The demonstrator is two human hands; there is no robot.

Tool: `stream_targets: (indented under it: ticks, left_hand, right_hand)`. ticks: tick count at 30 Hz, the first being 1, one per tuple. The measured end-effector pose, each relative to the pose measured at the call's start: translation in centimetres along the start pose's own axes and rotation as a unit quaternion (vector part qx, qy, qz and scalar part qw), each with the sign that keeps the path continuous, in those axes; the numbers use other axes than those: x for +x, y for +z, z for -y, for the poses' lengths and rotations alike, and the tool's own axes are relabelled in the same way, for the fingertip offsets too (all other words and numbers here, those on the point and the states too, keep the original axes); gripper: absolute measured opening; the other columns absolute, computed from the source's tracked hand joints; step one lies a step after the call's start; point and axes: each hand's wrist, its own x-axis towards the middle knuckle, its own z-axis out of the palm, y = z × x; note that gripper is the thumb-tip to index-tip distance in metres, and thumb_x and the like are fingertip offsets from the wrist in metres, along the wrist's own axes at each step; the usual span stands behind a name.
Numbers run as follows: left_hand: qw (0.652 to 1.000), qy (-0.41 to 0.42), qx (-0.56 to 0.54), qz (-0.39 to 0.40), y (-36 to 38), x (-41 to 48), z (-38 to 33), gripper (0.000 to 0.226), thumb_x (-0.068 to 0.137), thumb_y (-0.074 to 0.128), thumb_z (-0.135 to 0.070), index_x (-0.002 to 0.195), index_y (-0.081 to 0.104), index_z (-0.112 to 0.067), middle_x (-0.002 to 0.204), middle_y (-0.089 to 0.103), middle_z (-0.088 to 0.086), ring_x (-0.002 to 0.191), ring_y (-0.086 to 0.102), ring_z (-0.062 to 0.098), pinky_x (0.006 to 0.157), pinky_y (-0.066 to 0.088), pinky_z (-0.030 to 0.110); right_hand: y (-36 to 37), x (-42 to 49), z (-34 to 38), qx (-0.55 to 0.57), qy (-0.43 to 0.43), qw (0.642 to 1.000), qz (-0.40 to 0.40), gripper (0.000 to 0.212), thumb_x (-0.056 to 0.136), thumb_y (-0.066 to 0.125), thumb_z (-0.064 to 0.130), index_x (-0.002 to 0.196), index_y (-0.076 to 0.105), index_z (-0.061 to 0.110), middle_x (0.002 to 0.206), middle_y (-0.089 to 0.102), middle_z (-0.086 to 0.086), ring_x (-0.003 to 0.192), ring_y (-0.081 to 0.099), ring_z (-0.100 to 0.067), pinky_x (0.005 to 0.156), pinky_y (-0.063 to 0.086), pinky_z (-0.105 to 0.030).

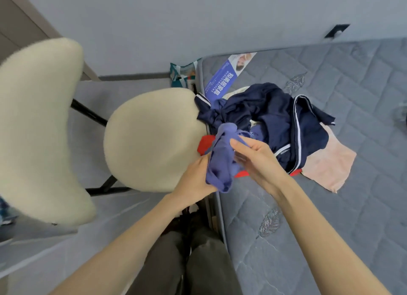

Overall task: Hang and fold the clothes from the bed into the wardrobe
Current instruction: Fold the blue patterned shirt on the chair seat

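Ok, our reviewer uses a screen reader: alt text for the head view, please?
The left hand grips and the right hand pinches a bunched purple garment over the edge of a grey mattress. Behind it lie a navy jacket and a pink cloth; a cream chair stands to the left.

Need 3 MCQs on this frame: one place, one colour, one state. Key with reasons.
1. Where does the pink cloth lie?
A. in a wardrobe
B. on the mattress, partly under the navy garment
C. on a hanger

2. What colour is the held garment?
A. white
B. yellow
C. purple-blue

3. What is the left hand doing?
A. gripping the held garment
B. hanging idle
C. pressing a wall

Key:
1 B: its edge runs under the navy pile on the quilted top.
2 C: purple-blue folds show.
3 A: cloth bunches out of its grip.
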Motion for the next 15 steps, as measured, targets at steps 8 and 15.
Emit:
stream_targets:
  ticks: [8,15]
  left_hand:
    - [0.959,-0.017,-0.163,-0.233,-12.1,-3.9,-8.1,0.024,0.096,0.043,-0.006,0.114,0.058,-0.012,0.108,0.066,0.007,0.096,0.057,0.015,0.085,0.046,0.033]
    - [0.907,0.002,-0.257,-0.333,-24.4,-10.5,-12.3,0.01,0.102,0.041,-0.018,0.101,0.051,-0.02,0.096,0.058,-0.009,0.088,0.058,0.003,0.08,0.045,0.022]
  right_hand:
    - [6.4,-2.2,14.8,0.076,-0.092,0.991,0.064,0.02,0.087,0.058,0.016,0.074,0.074,0.016,0.076,0.068,-0.003,0.074,0.064,-0.014,0.075,0.058,-0.029]
    - [13.6,-3.4,21.4,-0.074,-0.203,0.976,-0.011,0.014,0.093,0.062,0.018,0.089,0.069,0.007,0.079,0.068,-0.004,0.07,0.064,-0.012,0.076,0.053,-0.024]
